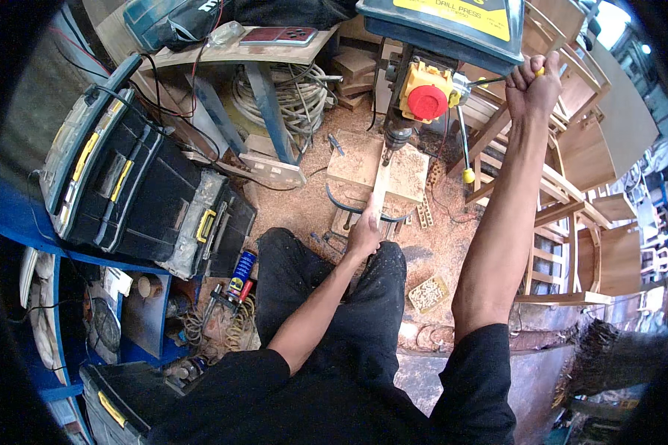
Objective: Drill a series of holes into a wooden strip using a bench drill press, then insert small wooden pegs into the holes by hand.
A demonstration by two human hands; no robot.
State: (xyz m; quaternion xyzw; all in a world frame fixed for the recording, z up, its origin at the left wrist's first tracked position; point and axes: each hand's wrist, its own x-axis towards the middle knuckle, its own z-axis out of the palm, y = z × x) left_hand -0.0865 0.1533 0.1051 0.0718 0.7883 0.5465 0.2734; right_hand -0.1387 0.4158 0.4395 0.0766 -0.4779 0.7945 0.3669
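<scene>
My left hand (364, 233) grips the near end of a narrow wooden strip (382, 181). The strip lies across a sawdust-strewn wooden board (352, 158) on the drill press table, its far end under the chuck (397, 133). The bit meets or nearly meets the strip; exact contact is unclear. My right hand (533, 83) is closed around a yellow-knobbed feed lever of the drill press (442, 22), at the right of its head. Another feed lever (463, 139) hangs down with a yellow knob. A red stop button (427, 102) on a yellow switch box faces me.
Black tool cases (139, 183) stand at the left, above a spray can (241, 272). Wooden chair frames (573, 206) are stacked at the right. A tray of small wooden pieces (428, 293) sits by my knee. Coiled hose (284, 100) lies beneath a wooden bench (239, 50). Sawdust covers the floor.
</scene>
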